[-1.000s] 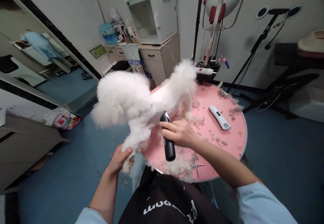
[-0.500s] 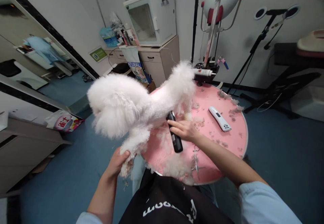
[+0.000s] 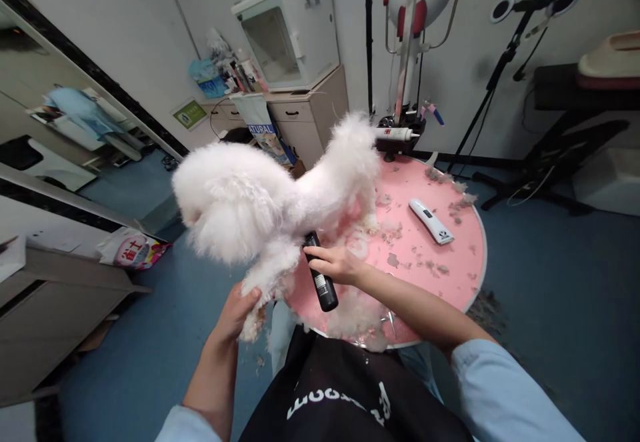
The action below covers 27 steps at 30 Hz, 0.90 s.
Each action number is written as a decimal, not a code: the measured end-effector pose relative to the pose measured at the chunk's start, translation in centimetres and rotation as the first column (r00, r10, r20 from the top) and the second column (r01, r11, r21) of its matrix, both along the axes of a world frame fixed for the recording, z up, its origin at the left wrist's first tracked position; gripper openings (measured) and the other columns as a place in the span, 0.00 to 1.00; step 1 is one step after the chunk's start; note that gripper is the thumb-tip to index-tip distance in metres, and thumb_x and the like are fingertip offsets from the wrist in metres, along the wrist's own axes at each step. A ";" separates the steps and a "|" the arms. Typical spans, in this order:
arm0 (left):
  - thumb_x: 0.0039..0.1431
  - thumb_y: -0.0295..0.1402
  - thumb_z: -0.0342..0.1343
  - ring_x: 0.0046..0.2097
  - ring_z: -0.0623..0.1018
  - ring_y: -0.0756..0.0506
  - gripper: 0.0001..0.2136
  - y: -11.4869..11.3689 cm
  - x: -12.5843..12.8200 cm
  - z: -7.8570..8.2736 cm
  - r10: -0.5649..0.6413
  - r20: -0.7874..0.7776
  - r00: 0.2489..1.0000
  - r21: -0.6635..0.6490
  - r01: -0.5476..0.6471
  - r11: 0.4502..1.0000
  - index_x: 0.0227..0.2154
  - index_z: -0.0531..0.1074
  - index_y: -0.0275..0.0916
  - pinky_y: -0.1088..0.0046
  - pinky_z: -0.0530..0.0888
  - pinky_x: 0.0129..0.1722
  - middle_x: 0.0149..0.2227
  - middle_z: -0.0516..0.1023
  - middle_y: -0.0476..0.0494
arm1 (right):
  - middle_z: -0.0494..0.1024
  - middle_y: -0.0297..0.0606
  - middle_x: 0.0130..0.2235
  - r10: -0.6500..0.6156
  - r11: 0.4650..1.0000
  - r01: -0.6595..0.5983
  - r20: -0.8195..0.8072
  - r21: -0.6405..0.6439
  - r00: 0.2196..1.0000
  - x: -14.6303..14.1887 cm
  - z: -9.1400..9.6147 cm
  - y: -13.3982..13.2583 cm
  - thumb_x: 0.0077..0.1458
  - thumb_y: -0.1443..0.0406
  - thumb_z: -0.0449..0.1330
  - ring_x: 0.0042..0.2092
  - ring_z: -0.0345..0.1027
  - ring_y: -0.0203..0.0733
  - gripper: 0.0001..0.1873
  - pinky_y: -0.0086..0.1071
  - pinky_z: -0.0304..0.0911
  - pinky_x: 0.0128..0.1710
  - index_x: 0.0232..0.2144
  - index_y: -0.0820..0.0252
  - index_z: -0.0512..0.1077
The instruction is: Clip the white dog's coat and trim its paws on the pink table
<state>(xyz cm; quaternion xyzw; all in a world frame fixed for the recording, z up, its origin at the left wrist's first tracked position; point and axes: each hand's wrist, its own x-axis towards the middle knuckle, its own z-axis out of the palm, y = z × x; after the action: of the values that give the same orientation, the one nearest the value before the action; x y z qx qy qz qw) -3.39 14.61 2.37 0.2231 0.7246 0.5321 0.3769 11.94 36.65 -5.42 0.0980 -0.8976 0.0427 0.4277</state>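
A fluffy white dog (image 3: pixel 260 195) stands on a round pink table (image 3: pixel 450 262), its head out past the table's left edge. My left hand (image 3: pixel 239 310) is closed around the dog's front paw, held out below the table edge. My right hand (image 3: pixel 335 263) grips a black clipper (image 3: pixel 319 277), its head pointed up against the dog's chest at the top of the front leg. Cut white fur (image 3: pixel 355 315) lies heaped on the table near me.
A white clipper (image 3: pixel 431 221) lies on the table's right half, and scissors (image 3: pixel 390 322) lie at its near edge. A grooming arm post (image 3: pixel 405 49) rises behind the table. A white cabinet box (image 3: pixel 287 29) on drawers stands at the back; a mirror (image 3: pixel 60 115) is at left.
My right hand has shifted the black clipper left and down, from the dog's belly to its chest by the front leg. The left hand still holds the paw.
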 end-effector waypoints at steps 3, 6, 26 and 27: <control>0.35 0.57 0.64 0.19 0.65 0.52 0.27 0.5 0.2 0.4 0.029 -0.054 0.998 0.029 -0.027 0.999 0.23 0.70 0.33 0.77 0.61 0.16 0.18 0.70 0.46 | 0.76 0.44 0.53 -0.028 0.998 0.030 0.042 -0.059 0.999 -1.1 -0.7 -0.2 0.61 0.72 0.49 0.40 0.75 0.35 0.10 0.27 0.69 0.34 0.36 0.58 0.71; 0.35 0.56 0.65 0.21 0.68 0.50 0.27 0.7 0.4 0.4 0.032 -0.066 0.997 0.072 -0.027 0.997 0.24 0.71 0.32 0.77 0.63 0.19 0.20 0.72 0.44 | 0.75 0.47 0.53 -0.047 0.991 0.054 0.056 -0.120 0.997 -1.7 -1.6 -0.3 0.61 0.72 0.50 0.43 0.75 0.37 0.10 0.28 0.70 0.37 0.39 0.59 0.70; 0.38 0.55 0.63 0.18 0.64 0.52 0.26 -0.8 -0.1 -0.4 0.008 -0.008 1.000 0.072 -0.007 0.997 0.26 0.73 0.32 0.76 0.61 0.17 0.18 0.69 0.47 | 0.76 0.36 0.52 -0.131 0.986 0.124 0.060 0.108 0.990 -0.1 -1.6 0.2 0.61 0.70 0.53 0.28 0.64 0.31 0.08 0.28 0.56 0.28 0.36 0.55 0.71; 0.38 0.55 0.63 0.18 0.64 0.53 0.26 -0.7 -0.1 -0.4 0.010 -0.006 1.000 0.075 -0.010 0.997 0.26 0.73 0.32 0.76 0.61 0.17 0.18 0.69 0.48 | 0.76 0.36 0.52 -0.137 0.985 0.130 0.056 0.115 0.989 -0.1 -1.7 0.3 0.60 0.70 0.53 0.29 0.64 0.31 0.08 0.28 0.55 0.28 0.35 0.55 0.71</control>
<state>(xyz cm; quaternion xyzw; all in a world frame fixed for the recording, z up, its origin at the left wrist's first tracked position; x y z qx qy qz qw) -3.48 13.89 1.98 0.2351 0.7066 0.5599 0.3633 11.80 36.93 -7.15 0.0601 -0.9163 -0.0330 0.3946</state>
